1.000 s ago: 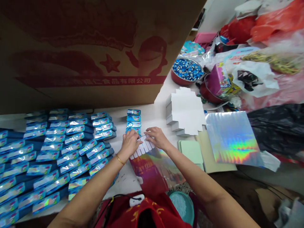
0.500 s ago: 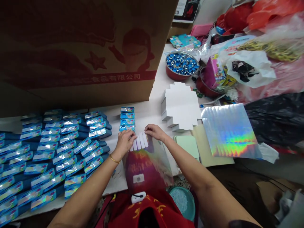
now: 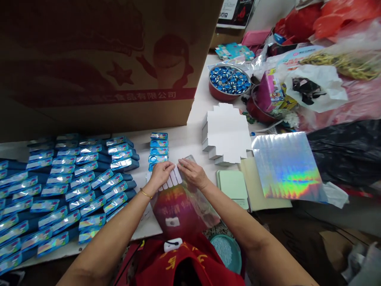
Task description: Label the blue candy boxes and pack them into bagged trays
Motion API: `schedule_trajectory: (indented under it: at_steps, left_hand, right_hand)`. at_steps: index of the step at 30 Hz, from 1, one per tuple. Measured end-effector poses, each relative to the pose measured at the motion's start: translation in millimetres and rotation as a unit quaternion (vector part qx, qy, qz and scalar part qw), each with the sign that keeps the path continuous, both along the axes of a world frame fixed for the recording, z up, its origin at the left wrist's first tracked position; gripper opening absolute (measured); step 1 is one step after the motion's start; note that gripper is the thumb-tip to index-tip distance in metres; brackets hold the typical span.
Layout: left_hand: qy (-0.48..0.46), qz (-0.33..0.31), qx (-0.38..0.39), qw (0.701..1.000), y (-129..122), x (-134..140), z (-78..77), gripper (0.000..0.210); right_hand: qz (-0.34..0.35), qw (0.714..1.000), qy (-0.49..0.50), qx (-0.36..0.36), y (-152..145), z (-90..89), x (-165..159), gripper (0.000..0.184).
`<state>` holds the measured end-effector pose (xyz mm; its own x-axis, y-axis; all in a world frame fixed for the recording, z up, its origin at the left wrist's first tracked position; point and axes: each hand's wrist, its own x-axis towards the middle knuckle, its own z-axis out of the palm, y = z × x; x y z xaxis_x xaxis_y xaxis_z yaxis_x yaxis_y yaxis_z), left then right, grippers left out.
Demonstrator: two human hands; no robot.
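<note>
Left hand [image 3: 161, 174] pinches the end of a white strip [image 3: 177, 174] on the shiny sheet [image 3: 181, 208]; right hand [image 3: 193, 174] touches that sheet, can't tell if it's gripping. Blue cases [image 3: 158, 151] sit just past it.

A head-worn camera looks forward and down

Hands [image 3: 160, 174] [image 3: 193, 174] palm-down, close together

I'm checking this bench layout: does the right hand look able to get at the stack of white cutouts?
Probably yes: the right hand is near the stack of white cutouts, with no visible obstacle between them, though it would first have to leave the white strips.
</note>
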<state>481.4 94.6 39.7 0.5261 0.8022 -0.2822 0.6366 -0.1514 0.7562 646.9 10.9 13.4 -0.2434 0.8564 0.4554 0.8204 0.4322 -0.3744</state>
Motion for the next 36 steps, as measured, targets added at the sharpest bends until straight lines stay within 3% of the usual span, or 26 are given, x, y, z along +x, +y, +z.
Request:
schedule_trajectory:
  at_steps: [2, 6, 9, 12, 15, 17, 20, 22, 28, 33, 36]
  left_hand:
    - [0.025, -0.008, 0.035, 0.999, 0, -1, 0.0, 0.026]
    - [0.075, -0.047, 0.178, 0.98, 0, -3, -1.2, 0.027]
    - [0.044, -0.044, 0.199, 0.978, 0, -7, -5.9, 0.026]
    - [-0.086, 0.047, 0.115, 0.989, 2, -13, -8.4, 0.03]
    - [-0.24, 0.177, -0.06, 0.953, 6, -19, -2.5, 0.046]
    - [-0.287, 0.226, -0.153, 0.918, 8, -24, 5.3, 0.049]
    - [-0.308, 0.246, -0.195, 0.898, 14, -32, 15.7, 0.053]
    - [-0.315, 0.254, -0.186, 0.896, 23, -38, 17.5, 0.051]
    - [-0.244, 0.253, -0.072, 0.933, 74, -53, -3.0, 0.043]
    - [-0.102, 0.227, 0.042, 0.968, 114, -51, -23.9, 0.038]
    - [-0.063, 0.218, 0.061, 0.972, 124, -48, -32.9, 0.036]
  right_hand:
    - [-0.004, 0.999, 0.03, -0.011, -4, 12.9, -2, 0.023]
    - [-0.066, 0.982, 0.151, -0.094, -4, 62.2, -5, 0.016]
    - [-0.136, 0.922, 0.304, -0.199, 9, 90.7, -5, 0.013]
    - [-0.203, 0.816, 0.455, -0.295, 31, 93.7, -10, 0.013]
    - [-0.236, 0.715, 0.565, -0.338, 47, 80.7, -21, 0.015]
    - [-0.25, 0.668, 0.614, -0.339, 53, 70.9, -31, 0.017]
    - [-0.265, 0.628, 0.652, -0.332, 58, 58.8, -45, 0.021]
    - [-0.268, 0.63, 0.653, -0.325, 64, 51.4, -54, 0.023]
    - [-0.298, 0.717, 0.589, -0.223, 106, 21.2, -81, 0.019]
    - [-0.354, 0.819, 0.398, -0.216, 138, 0.6, -86, 0.017]
    - [-0.376, 0.847, 0.305, -0.218, 144, -4.5, -85, 0.018]
